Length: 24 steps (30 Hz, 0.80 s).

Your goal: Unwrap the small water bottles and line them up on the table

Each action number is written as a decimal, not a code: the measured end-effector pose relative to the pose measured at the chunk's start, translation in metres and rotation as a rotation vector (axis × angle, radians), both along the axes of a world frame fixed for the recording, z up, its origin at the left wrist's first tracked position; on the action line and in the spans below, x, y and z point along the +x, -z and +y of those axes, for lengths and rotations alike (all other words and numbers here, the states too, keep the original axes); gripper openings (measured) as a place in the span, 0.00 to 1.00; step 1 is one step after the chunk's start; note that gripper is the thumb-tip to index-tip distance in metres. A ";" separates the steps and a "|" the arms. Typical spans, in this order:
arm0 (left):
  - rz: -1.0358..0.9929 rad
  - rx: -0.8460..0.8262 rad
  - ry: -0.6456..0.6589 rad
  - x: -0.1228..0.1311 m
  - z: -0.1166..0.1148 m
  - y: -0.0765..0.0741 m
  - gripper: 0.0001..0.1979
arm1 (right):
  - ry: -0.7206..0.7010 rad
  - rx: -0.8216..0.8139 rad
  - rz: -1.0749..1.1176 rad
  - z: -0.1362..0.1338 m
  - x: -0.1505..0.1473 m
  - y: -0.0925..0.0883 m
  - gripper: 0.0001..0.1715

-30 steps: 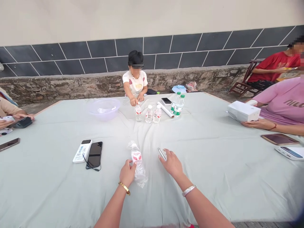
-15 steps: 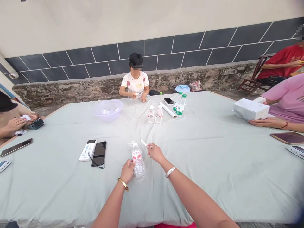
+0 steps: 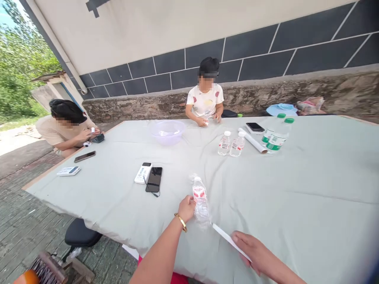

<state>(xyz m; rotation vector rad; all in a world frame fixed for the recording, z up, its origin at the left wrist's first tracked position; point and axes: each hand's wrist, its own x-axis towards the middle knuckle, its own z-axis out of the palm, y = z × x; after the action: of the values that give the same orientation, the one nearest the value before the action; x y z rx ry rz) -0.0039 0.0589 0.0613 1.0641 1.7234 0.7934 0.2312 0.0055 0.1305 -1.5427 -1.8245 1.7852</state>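
Note:
My left hand (image 3: 187, 209) is closed on the side of a small clear bottle (image 3: 200, 199) with a red and white label, wrapped in loose clear plastic film. The bottle lies on the cloth-covered table, its white cap pointing away from me. In my right hand (image 3: 250, 250) is a long thin white stick-like item (image 3: 226, 236), gripped between thumb and fingers. Its far tip is close to the bottle's lower end; whether they touch is hard to tell.
Two small bottles (image 3: 231, 145), a white roll (image 3: 253, 141) and green-capped bottles (image 3: 276, 138) stand or lie farther back. Left are a black phone (image 3: 154, 179), a white power bank (image 3: 143, 172) and a purple basin (image 3: 167, 133). Two people sit at the table's far and left sides.
The view has swung left. My right hand, with the white item, has moved from beside the bottle's top to near its lower end. My left hand still holds the bottle.

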 end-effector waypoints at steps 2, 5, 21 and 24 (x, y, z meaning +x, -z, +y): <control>0.027 0.006 -0.001 -0.001 0.004 0.001 0.16 | -0.117 -0.044 -0.005 0.005 0.013 -0.004 0.25; 0.066 0.013 0.024 -0.001 0.005 0.001 0.16 | 0.004 0.131 -0.108 0.034 0.023 -0.003 0.25; 0.087 0.026 0.074 -0.002 -0.001 -0.004 0.16 | 0.425 0.550 -0.115 0.066 -0.066 0.054 0.28; 0.082 0.031 0.029 -0.004 0.000 -0.009 0.16 | 0.426 0.433 -0.128 0.063 -0.102 0.060 0.30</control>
<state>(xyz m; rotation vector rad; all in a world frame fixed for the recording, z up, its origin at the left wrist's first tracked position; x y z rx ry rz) -0.0078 0.0586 0.0704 1.1544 1.7651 0.7704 0.1296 0.0686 0.0705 -1.7217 -1.6271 1.0478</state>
